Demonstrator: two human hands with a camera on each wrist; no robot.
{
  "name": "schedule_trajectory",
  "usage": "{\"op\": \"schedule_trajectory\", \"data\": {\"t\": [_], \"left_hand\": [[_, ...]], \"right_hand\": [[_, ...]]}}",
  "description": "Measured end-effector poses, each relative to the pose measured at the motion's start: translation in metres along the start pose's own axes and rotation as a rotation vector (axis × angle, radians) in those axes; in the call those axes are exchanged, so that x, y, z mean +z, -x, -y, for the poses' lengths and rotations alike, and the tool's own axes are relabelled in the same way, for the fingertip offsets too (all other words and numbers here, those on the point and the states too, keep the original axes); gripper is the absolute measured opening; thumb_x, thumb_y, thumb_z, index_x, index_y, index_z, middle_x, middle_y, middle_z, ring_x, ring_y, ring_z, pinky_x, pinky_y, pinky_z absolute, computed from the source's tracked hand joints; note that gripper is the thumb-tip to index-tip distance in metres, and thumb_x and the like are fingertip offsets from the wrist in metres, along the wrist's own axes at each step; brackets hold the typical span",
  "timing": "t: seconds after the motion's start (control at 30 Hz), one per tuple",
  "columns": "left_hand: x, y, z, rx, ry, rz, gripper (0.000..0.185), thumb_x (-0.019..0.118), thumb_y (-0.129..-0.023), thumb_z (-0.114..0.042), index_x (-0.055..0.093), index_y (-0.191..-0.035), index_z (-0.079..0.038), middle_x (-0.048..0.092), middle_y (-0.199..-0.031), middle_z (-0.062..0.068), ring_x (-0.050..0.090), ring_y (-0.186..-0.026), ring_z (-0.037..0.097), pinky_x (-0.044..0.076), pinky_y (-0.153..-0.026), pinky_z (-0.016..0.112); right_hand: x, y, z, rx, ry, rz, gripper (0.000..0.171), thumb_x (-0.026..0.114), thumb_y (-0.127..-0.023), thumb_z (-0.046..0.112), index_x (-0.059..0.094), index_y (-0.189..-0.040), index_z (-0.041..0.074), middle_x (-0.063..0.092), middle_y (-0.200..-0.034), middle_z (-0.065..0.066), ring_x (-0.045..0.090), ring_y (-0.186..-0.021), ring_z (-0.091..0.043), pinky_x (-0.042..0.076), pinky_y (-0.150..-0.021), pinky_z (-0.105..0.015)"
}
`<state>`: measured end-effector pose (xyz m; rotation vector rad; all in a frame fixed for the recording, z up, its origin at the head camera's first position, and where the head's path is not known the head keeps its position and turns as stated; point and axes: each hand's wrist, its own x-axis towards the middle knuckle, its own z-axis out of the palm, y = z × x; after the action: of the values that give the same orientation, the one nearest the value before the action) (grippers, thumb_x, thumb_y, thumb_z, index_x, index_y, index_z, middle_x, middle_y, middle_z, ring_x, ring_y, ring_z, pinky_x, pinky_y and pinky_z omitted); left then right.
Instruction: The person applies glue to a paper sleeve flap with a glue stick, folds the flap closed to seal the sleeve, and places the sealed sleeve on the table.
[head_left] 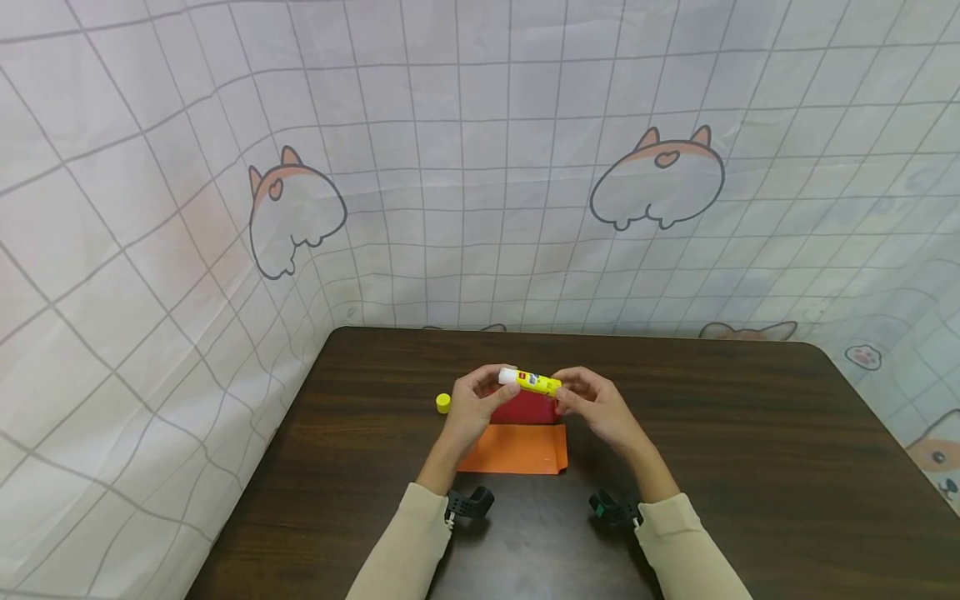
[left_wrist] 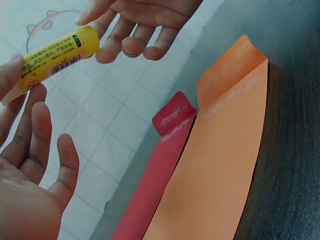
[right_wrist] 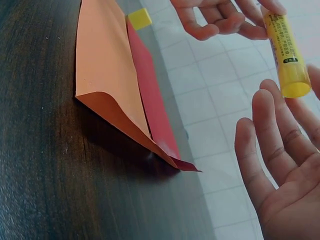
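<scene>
A yellow glue stick (head_left: 538, 383) with a white end is held level above the table, between both hands. My left hand (head_left: 467, 408) pinches it near the white end with thumb and fingers. At the yellow base, the thumb and fingertips of my right hand (head_left: 607, 414) close around the end, its other fingers spread loosely in the right wrist view. Below lie an orange paper piece (left_wrist: 215, 165) and a red paper piece (left_wrist: 162, 175), side by side. Each has a bent-up end flap, with whitish smears along the fold in the left wrist view.
A small yellow cap (head_left: 443, 403) stands on the dark wooden table (head_left: 750, 467), left of the papers. Behind the table hangs a white grid-patterned cloth (head_left: 480, 192) with cartoon animals. Dark straps (head_left: 471, 502) are on both wrists.
</scene>
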<state>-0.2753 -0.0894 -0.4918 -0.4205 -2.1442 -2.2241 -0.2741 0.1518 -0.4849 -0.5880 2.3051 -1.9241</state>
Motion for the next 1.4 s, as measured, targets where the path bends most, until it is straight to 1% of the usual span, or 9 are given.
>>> {"op": "schedule_trajectory", "data": {"t": [0.1, 0.17, 0.37, 0.57, 0.73, 0.9, 1.1, 1.27, 1.4], "left_hand": [[-0.0004, -0.0006, 0.0004, 0.004, 0.008, -0.005, 0.035, 0.077, -0.093, -0.022, 0.07, -0.125, -0.008, 0.069, -0.117, 0.008, 0.06, -0.101, 0.018, 0.055, -0.085, 0.021], [-0.0003, -0.0008, 0.0006, 0.003, 0.014, -0.006, 0.035, 0.077, -0.093, -0.023, 0.07, -0.124, -0.008, 0.069, -0.115, 0.005, 0.06, -0.099, 0.017, 0.055, -0.084, 0.02], [-0.0001, -0.0008, 0.0003, -0.003, 0.016, -0.002, 0.036, 0.077, -0.093, -0.023, 0.069, -0.124, -0.006, 0.068, -0.11, 0.001, 0.06, -0.096, 0.016, 0.055, -0.083, 0.02], [0.0002, -0.0004, -0.0004, -0.002, 0.007, -0.001, 0.035, 0.076, -0.094, -0.02, 0.069, -0.124, -0.004, 0.067, -0.109, 0.003, 0.058, -0.097, 0.017, 0.054, -0.083, 0.019], [-0.0007, 0.0001, -0.0006, 0.001, 0.01, 0.005, 0.036, 0.076, -0.094, -0.023, 0.069, -0.124, -0.005, 0.067, -0.108, 0.002, 0.058, -0.097, 0.017, 0.054, -0.083, 0.019], [-0.0013, 0.0, -0.0008, -0.009, 0.019, 0.004, 0.038, 0.077, -0.093, -0.025, 0.069, -0.124, -0.006, 0.067, -0.11, 0.003, 0.059, -0.098, 0.016, 0.055, -0.084, 0.02], [-0.0008, 0.0005, -0.0018, -0.019, 0.026, -0.001, 0.036, 0.076, -0.094, -0.023, 0.069, -0.125, -0.006, 0.068, -0.114, 0.006, 0.06, -0.1, 0.018, 0.055, -0.085, 0.02], [0.0, 0.0003, -0.0025, -0.018, 0.032, 0.0, 0.035, 0.075, -0.094, -0.019, 0.069, -0.126, -0.005, 0.068, -0.117, 0.01, 0.06, -0.101, 0.018, 0.055, -0.086, 0.021], [0.0002, 0.001, -0.0032, -0.02, 0.035, 0.004, 0.036, 0.075, -0.094, -0.019, 0.068, -0.126, -0.005, 0.068, -0.119, 0.011, 0.061, -0.101, 0.017, 0.056, -0.086, 0.021]], "right_hand": [[-0.0001, 0.0002, -0.0007, -0.022, -0.032, 0.014, 0.034, 0.068, -0.098, 0.01, 0.057, -0.128, -0.002, 0.063, -0.111, -0.028, 0.07, -0.087, -0.025, 0.062, -0.085, -0.042], [0.0002, 0.0002, -0.0012, -0.04, -0.041, 0.022, 0.035, 0.07, -0.097, 0.007, 0.056, -0.128, -0.001, 0.063, -0.11, -0.024, 0.069, -0.086, -0.025, 0.062, -0.083, -0.04], [0.0013, 0.0006, -0.001, -0.066, -0.005, 0.009, 0.034, 0.071, -0.095, 0.008, 0.058, -0.125, 0.0, 0.064, -0.106, -0.023, 0.067, -0.086, -0.035, 0.062, -0.079, -0.038], [0.0019, 0.0009, -0.0007, -0.04, 0.036, -0.011, 0.031, 0.072, -0.095, 0.01, 0.061, -0.123, 0.0, 0.066, -0.106, -0.023, 0.068, -0.088, -0.036, 0.062, -0.08, -0.038], [0.003, 0.0011, 0.0019, 0.003, 0.042, -0.022, 0.032, 0.073, -0.095, 0.014, 0.062, -0.123, 0.0, 0.067, -0.108, -0.023, 0.068, -0.09, -0.036, 0.062, -0.082, -0.041], [0.0031, 0.0004, 0.0022, 0.024, 0.042, -0.014, 0.032, 0.069, -0.098, 0.016, 0.063, -0.124, -0.001, 0.067, -0.11, -0.024, 0.068, -0.094, -0.042, 0.061, -0.087, -0.045], [0.0016, -0.0002, -0.0021, -0.024, 0.062, 0.022, 0.029, 0.062, -0.103, 0.017, 0.064, -0.123, -0.004, 0.069, -0.105, -0.028, 0.069, -0.092, -0.046, 0.061, -0.086, -0.046], [0.0016, -0.0004, -0.003, -0.033, 0.065, 0.046, 0.03, 0.055, -0.107, 0.02, 0.064, -0.12, -0.004, 0.069, -0.101, -0.03, 0.066, -0.092, -0.05, 0.058, -0.088, -0.054], [0.0015, -0.0012, -0.0044, -0.037, 0.077, 0.053, 0.033, 0.05, -0.109, 0.021, 0.064, -0.117, -0.008, 0.069, -0.099, -0.033, 0.066, -0.091, -0.05, 0.057, -0.089, -0.058]]}}
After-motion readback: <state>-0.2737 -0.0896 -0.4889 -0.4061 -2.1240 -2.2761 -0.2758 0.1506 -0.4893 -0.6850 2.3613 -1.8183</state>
